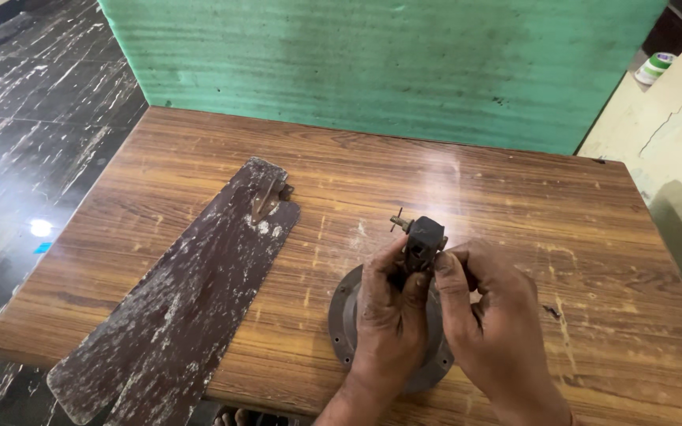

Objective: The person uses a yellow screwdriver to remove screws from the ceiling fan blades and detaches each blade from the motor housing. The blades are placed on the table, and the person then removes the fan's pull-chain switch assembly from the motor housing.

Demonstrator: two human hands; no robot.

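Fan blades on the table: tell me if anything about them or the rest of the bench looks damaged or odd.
The two dark fan blades look badly worn: their coating is flaked and blotched pale, and their lower ends hang past the wooden table's front edge. The table itself is scratched and scuffed. Both hands, left hand and right hand, grip a small dark part above a round metal housing.

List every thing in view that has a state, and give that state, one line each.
small dark part with a brass pin: lifted off the table, held by both hands.
left hand: closed on the part.
right hand: fingers pinching the part.
round metal housing: flat on the table, under the hands.
two brown fan blades: lying flat, overlapping, paint worn.
wooden table: scratched.
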